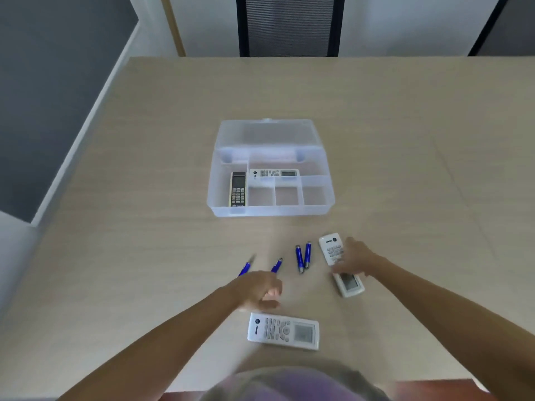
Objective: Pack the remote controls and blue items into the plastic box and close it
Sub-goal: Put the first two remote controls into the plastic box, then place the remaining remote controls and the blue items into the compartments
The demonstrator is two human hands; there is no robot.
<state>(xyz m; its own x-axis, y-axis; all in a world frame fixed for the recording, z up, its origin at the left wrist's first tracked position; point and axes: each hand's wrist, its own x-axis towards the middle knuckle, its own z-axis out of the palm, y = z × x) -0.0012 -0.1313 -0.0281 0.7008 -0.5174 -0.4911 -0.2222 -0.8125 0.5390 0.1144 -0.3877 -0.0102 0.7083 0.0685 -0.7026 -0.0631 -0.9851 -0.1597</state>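
The clear plastic box (272,211) lies open at the table's middle, its lid (266,134) folded back. A black remote (238,189) lies in its left compartment and a white remote (273,173) in the long middle one. Nearer me lie a blue pen-like item (245,268), a second (277,265), and a pair side by side (299,259). My right hand (354,259) grips the middle of a white remote (331,247) lying on the table. My left hand (257,287), blurred, hovers with nothing in it between the left blue items and another white remote (283,330).
The light wooden table (405,169) stretches wide to the right and behind the box; its left edge runs diagonally beside a grey floor. A black mesh chair (289,24) stands at the far edge. Three small front compartments of the box hold nothing.
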